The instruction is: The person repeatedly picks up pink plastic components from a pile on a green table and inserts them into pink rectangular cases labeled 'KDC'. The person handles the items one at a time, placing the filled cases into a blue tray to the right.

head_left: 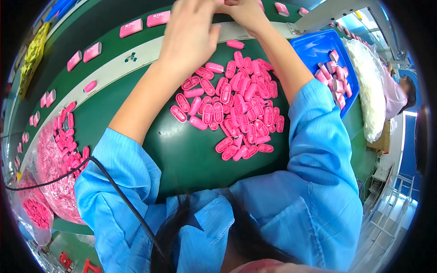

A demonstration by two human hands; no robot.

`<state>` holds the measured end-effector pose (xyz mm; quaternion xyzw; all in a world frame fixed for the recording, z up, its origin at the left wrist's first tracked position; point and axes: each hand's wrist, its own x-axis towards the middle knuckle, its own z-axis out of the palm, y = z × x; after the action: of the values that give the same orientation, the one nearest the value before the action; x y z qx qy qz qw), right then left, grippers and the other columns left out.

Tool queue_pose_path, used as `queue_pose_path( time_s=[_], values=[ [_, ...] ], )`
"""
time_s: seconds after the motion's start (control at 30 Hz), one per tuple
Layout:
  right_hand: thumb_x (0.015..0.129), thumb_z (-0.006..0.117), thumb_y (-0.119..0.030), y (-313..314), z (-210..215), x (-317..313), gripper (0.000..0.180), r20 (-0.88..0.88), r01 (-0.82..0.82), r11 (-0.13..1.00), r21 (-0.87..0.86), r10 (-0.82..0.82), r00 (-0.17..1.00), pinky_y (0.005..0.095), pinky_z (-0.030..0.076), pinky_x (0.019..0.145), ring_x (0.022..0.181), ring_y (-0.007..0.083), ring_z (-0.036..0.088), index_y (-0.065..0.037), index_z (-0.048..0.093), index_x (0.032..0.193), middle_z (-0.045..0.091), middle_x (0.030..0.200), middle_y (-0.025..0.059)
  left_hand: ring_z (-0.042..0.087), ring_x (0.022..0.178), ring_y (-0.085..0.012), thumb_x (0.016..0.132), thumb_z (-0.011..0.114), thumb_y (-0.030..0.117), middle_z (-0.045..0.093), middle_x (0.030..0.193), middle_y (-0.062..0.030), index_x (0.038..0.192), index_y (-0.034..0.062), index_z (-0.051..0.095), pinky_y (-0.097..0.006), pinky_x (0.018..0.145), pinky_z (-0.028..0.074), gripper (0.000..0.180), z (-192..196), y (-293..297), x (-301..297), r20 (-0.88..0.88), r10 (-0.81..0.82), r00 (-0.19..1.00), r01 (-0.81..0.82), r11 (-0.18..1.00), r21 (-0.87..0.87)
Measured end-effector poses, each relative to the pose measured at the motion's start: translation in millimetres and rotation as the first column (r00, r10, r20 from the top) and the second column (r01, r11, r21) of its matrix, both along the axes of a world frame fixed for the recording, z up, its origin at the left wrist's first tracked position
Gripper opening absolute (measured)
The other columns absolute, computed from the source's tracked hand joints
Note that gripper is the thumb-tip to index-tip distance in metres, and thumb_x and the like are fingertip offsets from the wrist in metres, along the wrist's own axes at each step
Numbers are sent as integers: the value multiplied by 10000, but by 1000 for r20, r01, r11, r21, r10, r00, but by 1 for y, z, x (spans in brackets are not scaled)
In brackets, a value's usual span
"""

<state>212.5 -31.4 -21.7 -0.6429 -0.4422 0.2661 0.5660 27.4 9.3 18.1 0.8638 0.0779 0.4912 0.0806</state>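
Both my hands reach to the far side, over the conveyor, where the upper edge of the view cuts them off. My left hand [190, 34] is smeared by motion, its thumb apart and its fingertips hidden. My right hand [247, 14] has its fingers bent together, with a bit of pink at their tips too cropped to name. A loose pile of pink oval plastic cases [246, 107], several showing their hollow insides, lies on the green table [175, 150] between my forearms. One pink case [235, 44] sits apart, near the white rail [144, 54].
Pink printed packs [131, 28] stand spaced along the green conveyor belt [107, 34]. A blue bin [311, 44] at the right holds more pink packs. Bagged pink cases [54, 159] lie left, with a black cable [118, 186] crossing my sleeve. Beyond the white bag [369, 91] is another person [395, 98].
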Motion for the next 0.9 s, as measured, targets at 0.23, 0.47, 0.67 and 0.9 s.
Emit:
queue_pose_path(
  time_s=[0.23, 0.47, 0.67, 0.9],
  values=[
    [839, 638, -258, 13, 3, 56, 270, 832, 420, 904, 84, -296, 469, 437, 505, 850, 938, 362, 642, -44, 709, 989, 670, 957, 204, 597, 920, -341, 796, 706, 165, 606, 967, -158, 971, 21, 687, -413, 833, 482, 228, -15, -3, 21, -537, -332, 775, 266, 943, -199],
    [831, 675, -222, -32, 28, 54, 231, 726, 393, 884, -254, -94, 681, 370, 543, 754, 816, 302, 685, 5, 684, 872, 687, 921, 213, 673, 857, -273, 818, 684, 113, 681, 965, -156, 1009, 13, 681, -336, 793, 524, 215, -13, 0, 9, -523, -324, 788, 112, 911, -396],
    [892, 655, -102, -63, 42, -34, 289, -282, -77, 997, -26, 67, 957, 280, 550, 768, 880, 189, 668, 29, 565, 1134, 679, 1014, 135, 654, 917, -122, 886, 675, 167, 686, 1002, -47, 1101, 14, 648, -253, 854, 522, 265, -24, 25, -22, 99, -440, 892, 158, 100, -982],
    [902, 638, -70, -61, 6, -43, 282, -377, -187, 980, 68, 199, 904, 288, 546, 825, 948, 179, 649, 18, 562, 1159, 649, 1112, 126, 658, 857, -117, 849, 708, 130, 702, 949, -86, 1082, -32, 654, -242, 791, 539, 290, -25, 20, -23, 140, -371, 918, 196, 117, -974]
  ],
)
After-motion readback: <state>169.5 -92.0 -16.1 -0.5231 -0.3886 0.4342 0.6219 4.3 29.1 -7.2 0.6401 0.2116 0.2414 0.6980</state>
